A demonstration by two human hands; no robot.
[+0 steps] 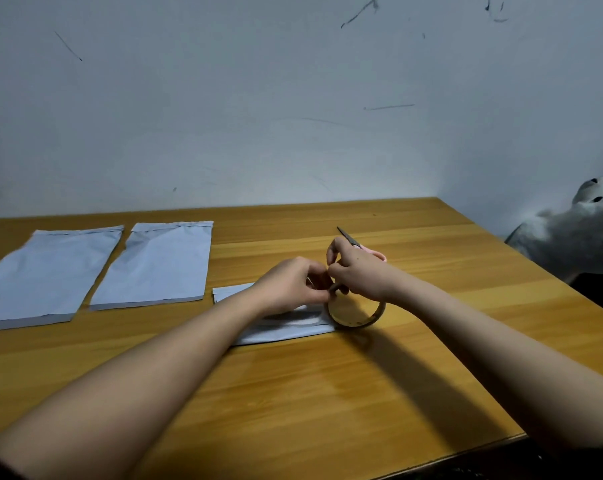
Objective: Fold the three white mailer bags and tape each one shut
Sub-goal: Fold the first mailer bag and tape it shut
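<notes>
The tape roll stands on its edge on the wooden table, touching the right end of the folded mailer bag. Right hand grips the roll's top, fingers curled round it. Left hand is just left of the roll, fingertips pinching at its top; what exactly they pinch I cannot tell. 2 flat mailer bags lie well left of the roll, side by side. Scissors w/ pink handle lie just behind the roll.
</notes>
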